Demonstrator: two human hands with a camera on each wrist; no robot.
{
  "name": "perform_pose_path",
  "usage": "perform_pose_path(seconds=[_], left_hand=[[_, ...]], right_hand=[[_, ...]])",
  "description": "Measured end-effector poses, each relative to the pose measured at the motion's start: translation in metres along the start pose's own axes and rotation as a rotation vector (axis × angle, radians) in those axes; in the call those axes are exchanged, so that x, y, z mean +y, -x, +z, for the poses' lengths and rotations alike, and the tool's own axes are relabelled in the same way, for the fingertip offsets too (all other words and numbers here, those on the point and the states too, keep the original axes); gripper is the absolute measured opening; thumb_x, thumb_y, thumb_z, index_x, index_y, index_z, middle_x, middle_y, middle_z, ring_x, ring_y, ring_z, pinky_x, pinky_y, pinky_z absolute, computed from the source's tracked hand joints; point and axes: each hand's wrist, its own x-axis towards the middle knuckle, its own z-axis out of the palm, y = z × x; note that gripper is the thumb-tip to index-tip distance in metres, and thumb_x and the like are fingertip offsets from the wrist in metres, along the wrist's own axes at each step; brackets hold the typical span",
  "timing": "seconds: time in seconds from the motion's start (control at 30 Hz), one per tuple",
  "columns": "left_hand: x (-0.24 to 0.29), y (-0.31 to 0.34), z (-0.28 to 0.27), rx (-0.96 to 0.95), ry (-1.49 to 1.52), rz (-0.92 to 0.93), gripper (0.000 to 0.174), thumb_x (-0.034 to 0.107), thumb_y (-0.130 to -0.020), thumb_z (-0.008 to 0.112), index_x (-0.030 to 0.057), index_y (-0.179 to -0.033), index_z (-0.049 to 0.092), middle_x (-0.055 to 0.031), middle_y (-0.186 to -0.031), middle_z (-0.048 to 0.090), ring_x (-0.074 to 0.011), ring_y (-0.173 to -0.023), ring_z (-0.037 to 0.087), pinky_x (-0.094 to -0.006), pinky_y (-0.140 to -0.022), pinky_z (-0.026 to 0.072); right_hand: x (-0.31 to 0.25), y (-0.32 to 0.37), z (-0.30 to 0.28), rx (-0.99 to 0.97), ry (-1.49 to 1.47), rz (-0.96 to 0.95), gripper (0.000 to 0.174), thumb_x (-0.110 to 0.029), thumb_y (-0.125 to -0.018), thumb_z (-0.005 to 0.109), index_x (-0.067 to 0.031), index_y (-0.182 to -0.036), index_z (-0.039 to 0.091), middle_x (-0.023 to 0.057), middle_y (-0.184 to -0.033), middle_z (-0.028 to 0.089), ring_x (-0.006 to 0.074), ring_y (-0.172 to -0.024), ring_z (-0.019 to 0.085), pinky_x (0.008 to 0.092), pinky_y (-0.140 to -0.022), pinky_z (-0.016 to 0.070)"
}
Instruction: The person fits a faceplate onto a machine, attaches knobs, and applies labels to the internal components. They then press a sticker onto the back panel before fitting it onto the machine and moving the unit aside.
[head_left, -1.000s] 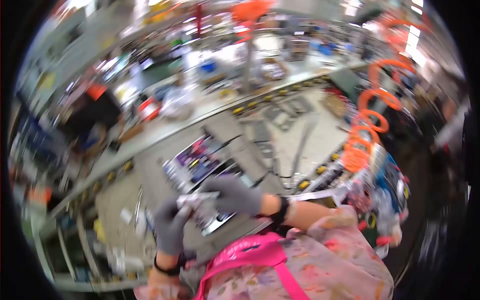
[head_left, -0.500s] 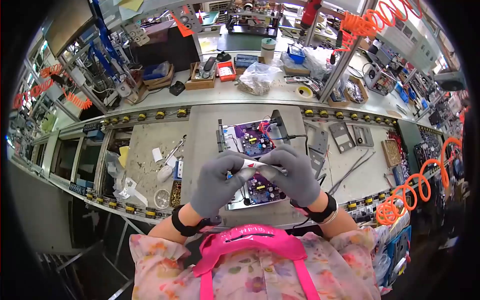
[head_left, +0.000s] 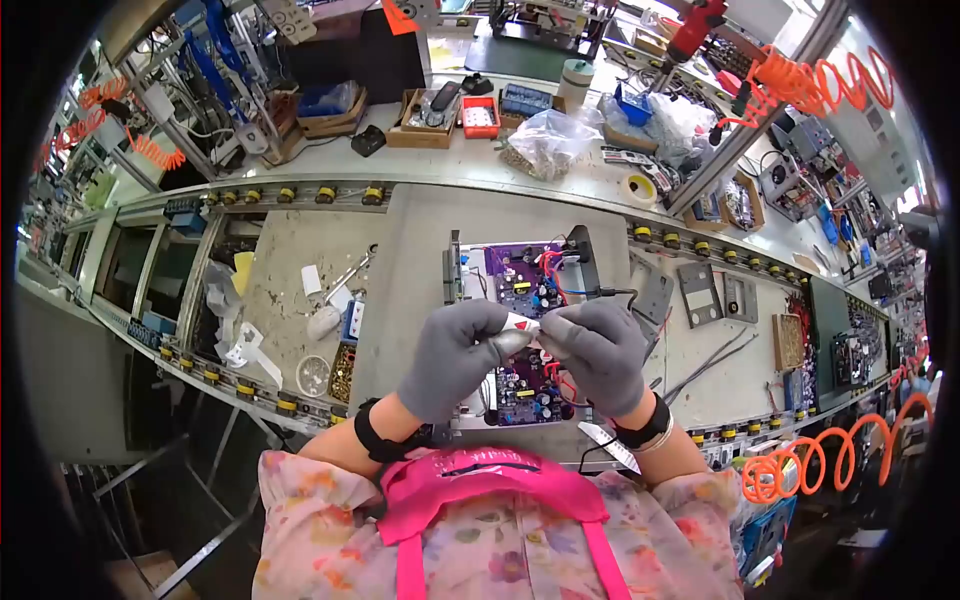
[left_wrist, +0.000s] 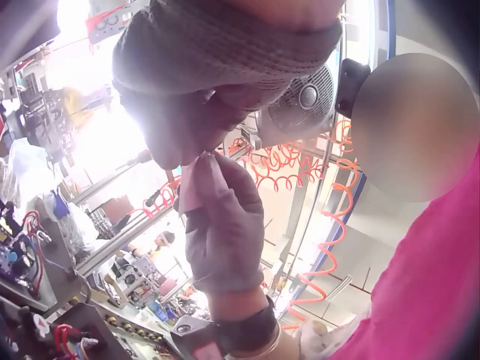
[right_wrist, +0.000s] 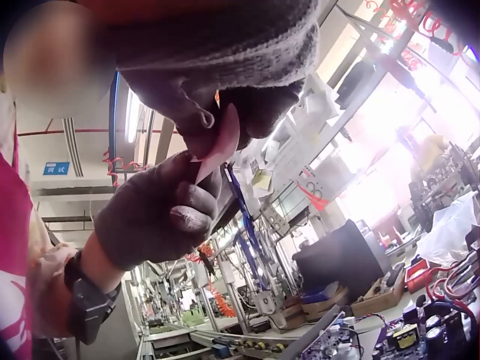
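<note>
In the head view, a small white label (head_left: pixel 518 323) with a red mark is held up between my two grey-gloved hands. My left hand (head_left: pixel 450 362) pinches its left end between thumb and fingers. The fingertips of my right hand (head_left: pixel 600 355) pinch at its right end. From the right wrist view, the label (right_wrist: pixel 222 146) looks thin and slightly bent. Below the hands lie two purple circuit boards in metal housings, the upper board (head_left: pixel 520 272) beyond my fingers and the lower board (head_left: pixel 522 395) partly hidden under them.
A grey work board (head_left: pixel 410 260) lies under the housings, on a roller line. To the left are a dish (head_left: pixel 313 375) and a tray of brass parts (head_left: pixel 342 375). Grey metal plates (head_left: pixel 698 295) lie to the right. Orange coiled hoses (head_left: pixel 830 455) hang at the right.
The head view has swung round and steadied since a second ago, when it was blurred. Both hands still hold the label; over the last half second, the right fingertips have shifted at its right end.
</note>
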Motion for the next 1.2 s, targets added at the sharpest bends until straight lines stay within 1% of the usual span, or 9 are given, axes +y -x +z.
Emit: perform_pose_path(seconds=[0.03,0.13,0.23,0.47,0.77,0.97,1.03,1.1,1.2], left_hand=[[-0.007,-0.003,-0.001,0.002,-0.015,0.012,0.011,0.006,-0.085,0.064,-0.0028,-0.091,0.066,-0.0061,-0.087,0.064,-0.0087,-0.071,0.057,-0.0235,-0.063,0.0469],[-0.011,-0.011,-0.002,0.009,-0.127,0.161,0.010,0.003,-0.083,0.065,-0.0024,-0.091,0.065,-0.0075,-0.089,0.064,-0.0109,-0.074,0.058,-0.0243,-0.063,0.0470],[-0.015,-0.014,-0.002,0.016,-0.256,0.258,0.012,0.000,-0.079,0.066,-0.0015,-0.091,0.064,-0.0095,-0.091,0.064,-0.0148,-0.076,0.060,-0.0259,-0.063,0.0475],[-0.018,-0.021,-0.003,-0.009,-0.464,0.421,0.012,-0.001,-0.076,0.067,-0.0008,-0.088,0.063,-0.0115,-0.091,0.063,-0.0213,-0.072,0.061,-0.0295,-0.061,0.0488],[-0.022,-0.024,-0.004,0.041,-0.447,0.432,0.013,0.001,-0.077,0.068,0.0002,-0.089,0.064,-0.0102,-0.090,0.064,-0.0207,-0.068,0.062,-0.0296,-0.060,0.0491],[-0.026,-0.021,-0.010,0.002,-0.442,0.311,0.016,0.010,-0.075,0.072,0.0029,-0.087,0.064,-0.0109,-0.092,0.064,-0.0263,-0.078,0.063,-0.0337,-0.066,0.0515],[-0.017,-0.016,-0.022,0.079,-0.455,0.232,0.016,0.012,-0.075,0.072,0.0027,-0.087,0.065,-0.0107,-0.095,0.064,-0.0235,-0.078,0.063,-0.0317,-0.065,0.0503],[-0.032,-0.011,-0.047,0.209,-0.448,0.247,0.017,0.013,-0.077,0.072,0.0015,-0.087,0.066,-0.0105,-0.092,0.064,-0.0180,-0.077,0.062,-0.0274,-0.062,0.0470],[-0.107,-0.001,-0.115,0.620,-0.134,0.097,0.009,0.009,-0.083,0.067,0.0001,-0.081,0.065,-0.0044,-0.091,0.067,-0.0070,-0.069,0.054,-0.0218,-0.060,0.0436]], right_hand=[[0.004,-0.001,0.002,-0.020,-0.003,-0.018,0.025,-0.009,-0.072,0.074,-0.0070,-0.096,0.066,0.0062,-0.084,0.062,0.0229,-0.073,0.061,0.0329,-0.065,0.0483],[0.005,-0.010,0.004,-0.083,-0.370,0.380,0.022,-0.005,-0.075,0.072,-0.0045,-0.096,0.065,0.0080,-0.087,0.061,0.0218,-0.074,0.062,0.0306,-0.065,0.0500],[0.012,-0.018,0.002,-0.277,-0.486,0.443,0.018,-0.003,-0.076,0.071,-0.0027,-0.092,0.063,0.0093,-0.088,0.060,0.0204,-0.075,0.062,0.0286,-0.064,0.0508],[0.028,-0.019,0.007,-0.314,-0.421,0.284,0.015,-0.005,-0.074,0.072,-0.0042,-0.084,0.061,0.0071,-0.080,0.059,0.0219,-0.070,0.061,0.0313,-0.060,0.0483],[0.028,-0.015,0.013,-0.219,-0.346,0.264,0.017,-0.009,-0.073,0.074,-0.0089,-0.085,0.063,0.0058,-0.079,0.059,0.0234,-0.071,0.058,0.0332,-0.062,0.0453],[0.038,-0.016,0.021,-0.276,-0.276,0.225,0.008,-0.007,-0.077,0.067,-0.0084,-0.084,0.062,0.0060,-0.083,0.059,0.0216,-0.076,0.057,0.0300,-0.067,0.0452],[0.069,-0.018,0.022,-0.302,-0.431,0.266,0.005,-0.006,-0.079,0.064,-0.0076,-0.083,0.062,0.0070,-0.086,0.059,0.0212,-0.078,0.057,0.0299,-0.069,0.0454],[0.107,-0.011,0.024,-0.226,-0.688,0.836,0.005,-0.007,-0.079,0.063,-0.0046,-0.083,0.063,0.0087,-0.088,0.059,0.0228,-0.078,0.058,0.0325,-0.071,0.0463],[0.150,-0.012,0.039,-0.327,-0.131,0.642,0.010,-0.010,-0.078,0.065,-0.0027,-0.085,0.066,0.0109,-0.088,0.058,0.0248,-0.080,0.058,0.0341,-0.074,0.0469]])
